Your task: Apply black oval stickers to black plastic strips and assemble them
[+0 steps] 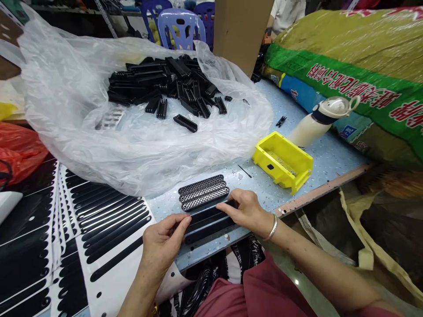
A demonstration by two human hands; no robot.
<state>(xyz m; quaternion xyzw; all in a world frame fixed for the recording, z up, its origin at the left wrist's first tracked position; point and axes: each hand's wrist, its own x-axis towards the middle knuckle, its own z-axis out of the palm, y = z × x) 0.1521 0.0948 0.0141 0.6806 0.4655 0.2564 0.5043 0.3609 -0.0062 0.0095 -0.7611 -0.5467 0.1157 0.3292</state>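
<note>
Near the table's front edge my left hand (163, 244) and my right hand (246, 211) each pinch one end of a row of long black plastic strips (208, 222) lying flat on the table. Both hands have fingers closed on those strips. Just behind them lie three perforated black grille strips (203, 193) side by side. To my left sit white backing sheets with long black oval stickers (109, 224).
A clear plastic bag (82, 114) holds a heap of black plastic parts (165, 83). A yellow bin (283, 162) with small screws and a white bottle (319, 121) stand at right, beside big printed sacks (357, 66). A cardboard box (239, 26) stands behind.
</note>
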